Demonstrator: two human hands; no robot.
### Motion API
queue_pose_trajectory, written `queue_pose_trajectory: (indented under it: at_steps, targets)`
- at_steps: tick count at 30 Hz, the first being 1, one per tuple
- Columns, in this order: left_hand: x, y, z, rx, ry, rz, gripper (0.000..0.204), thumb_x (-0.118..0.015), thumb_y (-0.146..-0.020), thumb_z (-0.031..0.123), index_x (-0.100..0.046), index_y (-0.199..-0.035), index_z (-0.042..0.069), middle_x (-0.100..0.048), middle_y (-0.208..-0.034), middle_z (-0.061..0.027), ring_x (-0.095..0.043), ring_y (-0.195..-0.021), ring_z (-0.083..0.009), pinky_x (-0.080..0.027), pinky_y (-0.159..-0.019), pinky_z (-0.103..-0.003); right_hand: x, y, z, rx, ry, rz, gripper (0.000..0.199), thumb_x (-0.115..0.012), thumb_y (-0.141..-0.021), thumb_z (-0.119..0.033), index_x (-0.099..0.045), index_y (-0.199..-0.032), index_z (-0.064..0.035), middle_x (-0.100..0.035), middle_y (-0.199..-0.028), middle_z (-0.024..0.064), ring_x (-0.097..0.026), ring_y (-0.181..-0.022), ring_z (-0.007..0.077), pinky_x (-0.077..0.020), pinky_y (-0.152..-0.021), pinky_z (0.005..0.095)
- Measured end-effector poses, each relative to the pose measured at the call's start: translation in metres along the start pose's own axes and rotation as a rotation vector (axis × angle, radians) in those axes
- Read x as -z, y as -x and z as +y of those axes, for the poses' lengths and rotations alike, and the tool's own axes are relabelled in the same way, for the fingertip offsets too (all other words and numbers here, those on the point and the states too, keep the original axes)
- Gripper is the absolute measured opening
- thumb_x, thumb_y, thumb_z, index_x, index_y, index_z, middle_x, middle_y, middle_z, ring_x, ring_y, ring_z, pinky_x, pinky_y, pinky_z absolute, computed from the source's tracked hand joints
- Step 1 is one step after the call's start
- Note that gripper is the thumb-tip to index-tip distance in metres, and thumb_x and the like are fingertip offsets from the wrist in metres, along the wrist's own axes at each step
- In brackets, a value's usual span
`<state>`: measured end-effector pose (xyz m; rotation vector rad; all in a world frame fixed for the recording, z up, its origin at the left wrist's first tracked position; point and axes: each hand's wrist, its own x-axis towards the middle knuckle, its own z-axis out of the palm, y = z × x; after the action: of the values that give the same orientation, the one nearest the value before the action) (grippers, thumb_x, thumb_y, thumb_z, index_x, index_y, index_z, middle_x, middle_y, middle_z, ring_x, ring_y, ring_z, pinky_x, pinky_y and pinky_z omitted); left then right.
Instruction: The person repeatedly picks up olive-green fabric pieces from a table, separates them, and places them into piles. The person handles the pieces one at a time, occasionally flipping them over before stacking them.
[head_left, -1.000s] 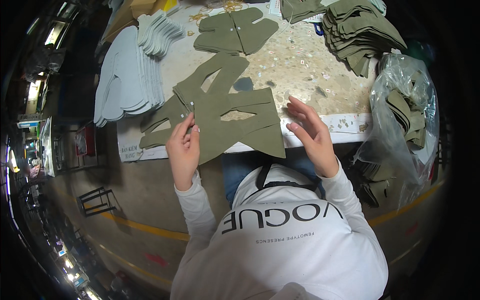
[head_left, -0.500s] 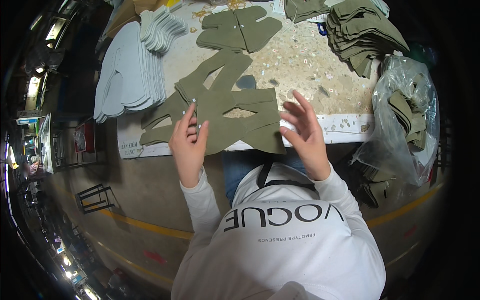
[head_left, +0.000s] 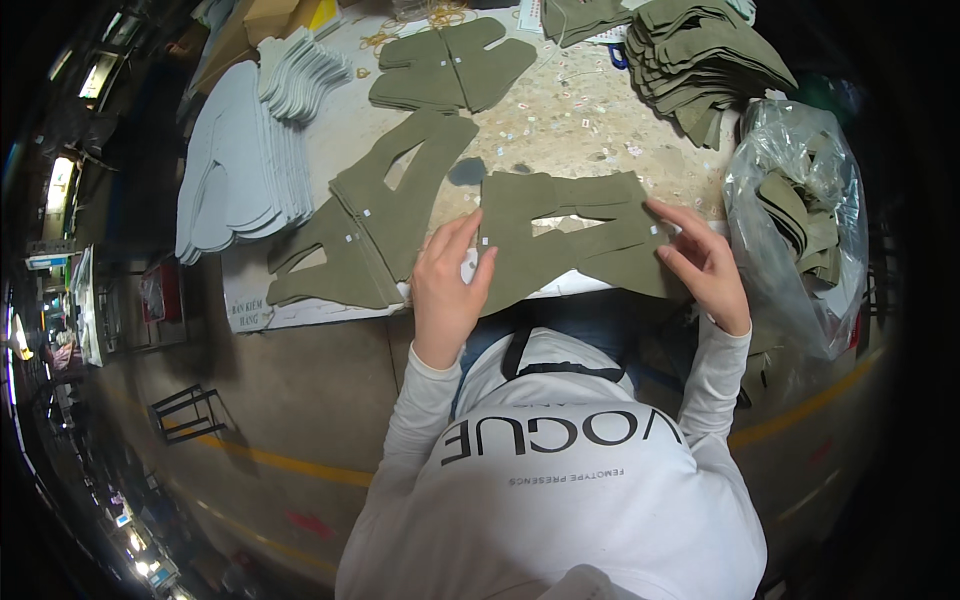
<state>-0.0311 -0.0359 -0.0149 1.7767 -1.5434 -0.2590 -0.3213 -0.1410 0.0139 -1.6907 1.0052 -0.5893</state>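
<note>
An olive cut fabric panel [head_left: 510,255] with a long gap in its middle lies across the table's near edge, a small white sticker at each end. At its left end my left hand [head_left: 450,285] rests with fingers stretched and thumb apart. My right hand [head_left: 708,268] is at its right end, its fingers extended and spread along the edge. To the left lie more olive panels [head_left: 345,215], set edge to edge and bearing small white stickers. Farther back is another olive stack [head_left: 455,70] of like shape.
Pale grey cut pieces [head_left: 240,165] are stacked at the left of the table [head_left: 560,120]. An olive pile [head_left: 700,65] stands far right, above a clear plastic bag [head_left: 845,200] holding olive pieces. Small stickers dot the tabletop. A black stool frame [head_left: 188,415] stands on the floor at left.
The olive panel has moved right, away from the panels at the left, and both hands have moved right with it. My right hand has come to its right edge. The view has shifted slightly.
</note>
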Motion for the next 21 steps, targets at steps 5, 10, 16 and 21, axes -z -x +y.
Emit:
queue_pose_trajectory:
  at_steps: [5, 10, 16, 21]
  targets:
    - [-0.006, 0.003, 0.003, -0.053, 0.066, 0.021, 0.029, -0.066, -0.082, -0.001, -0.068, -0.112, 0.001, -0.067, -0.105, -0.0132, -0.066, -0.093, -0.0300, -0.054, -0.079, -0.034, -0.006, 0.010, 0.020, 0.051, 0.076, 0.112, 0.049, -0.064, -0.082, 0.002, -0.060, -0.130, -0.0083, -0.061, -0.113, 0.0018, -0.051, -0.077, 0.0069, -0.0433, -0.070, 0.0197]
    - [-0.017, -0.012, -0.007, 0.175, 0.527, -0.001, 0.025, -0.066, -0.084, -0.006, -0.070, -0.109, -0.002, -0.068, -0.103, -0.0115, -0.069, -0.090, -0.0161, -0.058, -0.077, -0.027, -0.007, 0.006, 0.020, 0.014, 0.116, 0.122, 0.048, -0.065, -0.081, 0.001, -0.062, -0.128, -0.0107, -0.061, -0.109, 0.0017, -0.052, -0.074, 0.0082, -0.0437, -0.069, 0.0207]
    - [-0.004, -0.009, -0.010, 0.297, 0.590, -0.125, 0.029, -0.070, -0.083, -0.005, -0.070, -0.112, -0.002, -0.061, -0.106, -0.0080, -0.066, -0.088, -0.0112, -0.054, -0.077, -0.021, -0.010, 0.007, 0.016, 0.042, 0.131, 0.142, 0.048, -0.066, -0.081, 0.000, -0.063, -0.127, -0.0111, -0.060, -0.108, 0.0015, -0.052, -0.072, 0.0090, -0.0435, -0.065, 0.0216]
    - [-0.003, -0.012, -0.001, 0.302, 0.417, -0.066, 0.033, -0.077, -0.076, -0.002, -0.068, -0.108, -0.001, -0.059, -0.096, -0.0096, -0.068, -0.077, -0.0147, -0.058, -0.068, -0.024, -0.013, 0.008, 0.013, 0.031, 0.146, 0.139, 0.049, -0.065, -0.081, 0.000, -0.061, -0.129, -0.0097, -0.058, -0.110, 0.0010, -0.048, -0.071, 0.0069, -0.0402, -0.065, 0.0202]
